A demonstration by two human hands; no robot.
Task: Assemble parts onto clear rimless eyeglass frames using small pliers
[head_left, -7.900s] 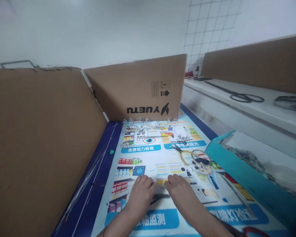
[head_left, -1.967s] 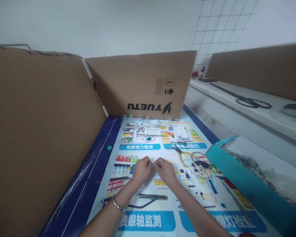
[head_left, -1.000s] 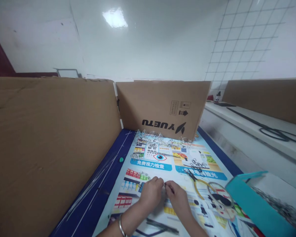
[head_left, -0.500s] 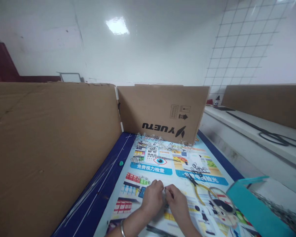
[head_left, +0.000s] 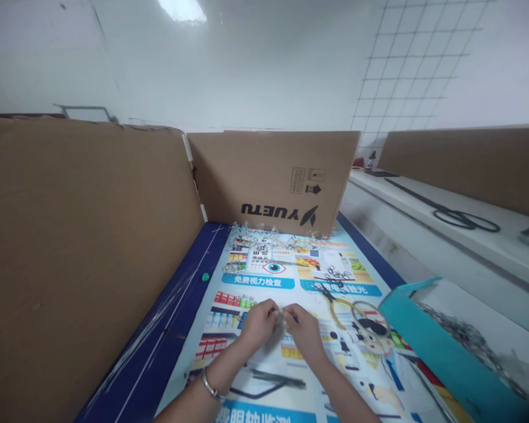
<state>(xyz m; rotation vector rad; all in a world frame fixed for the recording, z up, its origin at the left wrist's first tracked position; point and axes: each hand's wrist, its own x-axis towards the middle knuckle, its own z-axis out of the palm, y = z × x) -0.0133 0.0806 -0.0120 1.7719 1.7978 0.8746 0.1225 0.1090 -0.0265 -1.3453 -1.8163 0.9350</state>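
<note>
Over the middle of the printed mat (head_left: 264,294), my left hand (head_left: 260,325) and my right hand (head_left: 304,330) meet at the fingertips. Both are closed in a pinch around something small and pale that I cannot make out. Nearer to me, under my forearms, lies a bundle of thin dark rods (head_left: 280,379). Just right of my right hand are pliers (head_left: 335,306) with yellow handles, jaws pointing away from me. A clear round dish or ring (head_left: 371,319) touches their handles. Beyond the pliers sits a small heap of black loops (head_left: 338,276).
Small clear pieces (head_left: 264,230) lie scattered along the far cardboard panel (head_left: 264,170). Another cardboard panel (head_left: 83,247) walls the left side. A teal box (head_left: 449,346) with many metal pieces stands at right. Thin wires (head_left: 130,367) and a green bit (head_left: 205,277) lie left.
The view has tilted down and shifted right, so more of the near mat and the teal box shows. My hands stay together, pinching, and the small pale thing between them shows slightly more.
</note>
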